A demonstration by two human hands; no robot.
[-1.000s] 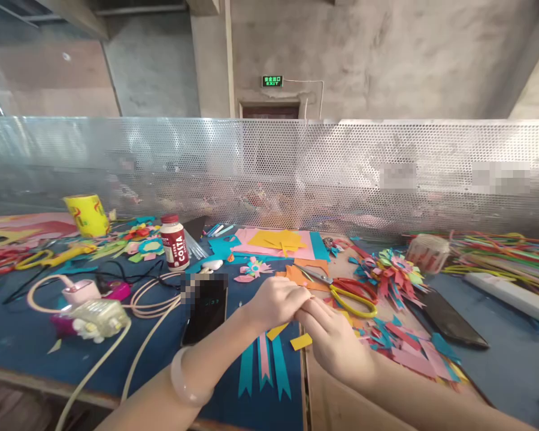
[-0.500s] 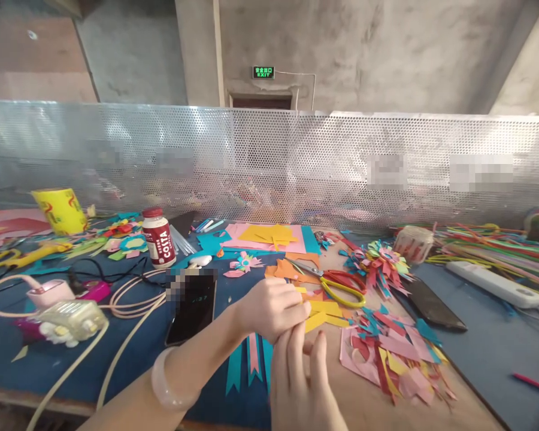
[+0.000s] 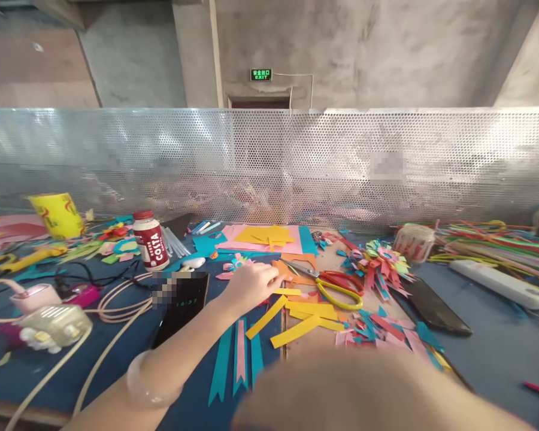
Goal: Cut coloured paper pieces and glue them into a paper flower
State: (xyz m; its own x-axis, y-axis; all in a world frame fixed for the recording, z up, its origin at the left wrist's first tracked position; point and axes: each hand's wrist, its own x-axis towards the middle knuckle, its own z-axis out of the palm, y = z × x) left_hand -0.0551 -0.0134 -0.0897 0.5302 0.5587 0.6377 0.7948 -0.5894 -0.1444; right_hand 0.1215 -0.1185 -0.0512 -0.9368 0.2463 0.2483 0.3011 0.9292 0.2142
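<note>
Yellow strips [image 3: 295, 331] lie between the left hand [image 3: 254, 285], fingers curled, and the nearer, blurred right hand [image 3: 332, 389]; I cannot tell whether either grips anything; scissors [image 3: 318, 279] lie right; left, a phone [image 3: 186, 301] shows 16:37, a bottle [image 3: 150, 242] reads COSTA; a far green sign [image 3: 261, 75] says EXIT.

before me on the table [image 3: 197, 404], loose paper strips [image 3: 296, 331] lie between my left hand [image 3: 254, 284] and right hand [image 3: 341, 386], scissors [image 3: 317, 274] behind them. to my left are a phone [image 3: 185, 299], a bottle [image 3: 150, 245] beyond it and a roll [image 3: 56, 215] farther left; to my right, scraps [image 3: 386, 329] near a second phone [image 3: 440, 308], a power strip [image 3: 498, 284] past it. a screen [image 3: 363, 161] stands behind.
</note>
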